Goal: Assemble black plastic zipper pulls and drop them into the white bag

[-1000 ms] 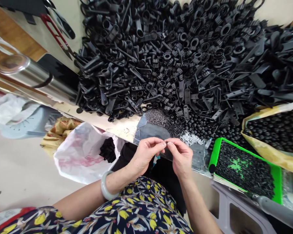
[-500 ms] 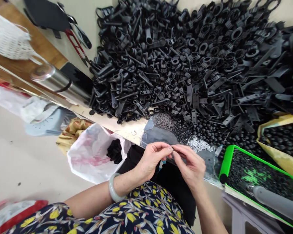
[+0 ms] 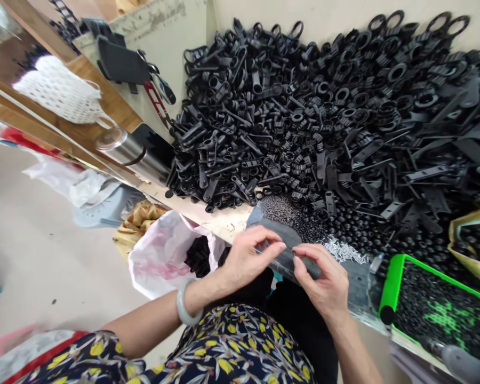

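Note:
My left hand [image 3: 250, 257] hovers over the table's front edge, thumb and forefinger slightly apart with nothing visible between them. To its right, my right hand [image 3: 324, 277] pinches a tiny dark piece [image 3: 293, 253] between thumb and forefinger; its kind is too small to make out. Just beyond the hands lie a dark grey mat [image 3: 282, 230], a heap of tiny grey-brown pieces [image 3: 280, 209] and a small pile of silver pins [image 3: 344, 250]. Behind these rises a big mound of black plastic parts [image 3: 288, 122], with rings, clips and flat strips in it.
At the right stands a green tray [image 3: 392, 277] of small black pieces, near a yellow sack [image 3: 474, 220] of black balls. A steel flask [image 3: 122, 146], a phone [image 3: 156, 144] and a red-handled tool [image 3: 155, 98] are at the left. Below hangs a white bag [image 3: 152, 261].
My hands were together at the fingertips around something small; now they have parted, the right keeping a tiny dark piece. The view has swung left, so the scene sits further right.

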Available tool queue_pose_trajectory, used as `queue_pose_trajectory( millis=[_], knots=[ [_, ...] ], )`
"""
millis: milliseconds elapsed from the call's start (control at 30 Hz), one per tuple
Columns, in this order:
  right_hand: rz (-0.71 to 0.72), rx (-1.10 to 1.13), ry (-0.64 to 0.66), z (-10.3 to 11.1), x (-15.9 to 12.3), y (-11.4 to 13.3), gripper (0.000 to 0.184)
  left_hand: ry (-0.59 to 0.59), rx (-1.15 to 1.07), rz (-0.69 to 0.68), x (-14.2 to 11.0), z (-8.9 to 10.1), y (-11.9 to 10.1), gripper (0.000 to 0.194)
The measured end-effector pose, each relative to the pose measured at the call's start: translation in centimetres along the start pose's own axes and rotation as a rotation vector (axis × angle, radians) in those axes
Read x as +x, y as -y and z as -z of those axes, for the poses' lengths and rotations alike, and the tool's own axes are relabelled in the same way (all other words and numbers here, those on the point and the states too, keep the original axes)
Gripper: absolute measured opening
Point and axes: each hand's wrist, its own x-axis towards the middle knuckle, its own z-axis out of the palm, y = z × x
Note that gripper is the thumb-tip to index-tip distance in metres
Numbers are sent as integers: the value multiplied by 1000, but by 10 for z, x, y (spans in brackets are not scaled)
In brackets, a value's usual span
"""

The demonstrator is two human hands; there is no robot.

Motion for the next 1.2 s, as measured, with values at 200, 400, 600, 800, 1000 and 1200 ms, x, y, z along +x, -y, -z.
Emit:
queue_pose_trajectory(
  millis=[200,400,600,800,1000,1200],
  knots=[
    [-7,47,-8,3,1,0,17,-153,1028,-290,80,62,13,29],
    [-94,150,0,0,-14,1,14,-233,636,-234,91,77,0,18],
    [-256,391,15,-10,-21,-1,12,-61,-400,420,22,54,-11,30],
    [-283,563,-40,-11,-15,5,8,378,-906,689,-37,-3,11,45],
    [-164,282,39,5,-14,11,14,652,-632,437,-30,-13,10,50],
    [-27,91,62,9,-16,10,23,371,-591,403,-27,-30,5,30]
  ],
)
